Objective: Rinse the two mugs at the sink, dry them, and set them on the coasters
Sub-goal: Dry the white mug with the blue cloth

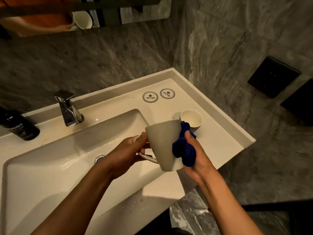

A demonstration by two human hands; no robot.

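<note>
My left hand grips the handle of a beige mug, held tilted above the sink's right rim. My right hand holds a dark blue cloth bunched against the mug's side. A second mug stands upright on the counter just behind, its white inside showing. Two round white coasters with black rings lie side by side at the counter's back, nothing on them.
The white sink basin with its drain lies to the left, a chrome tap behind it. A black bottle stands at the far left. Grey marble walls close the back and right; the counter edge drops off on the right.
</note>
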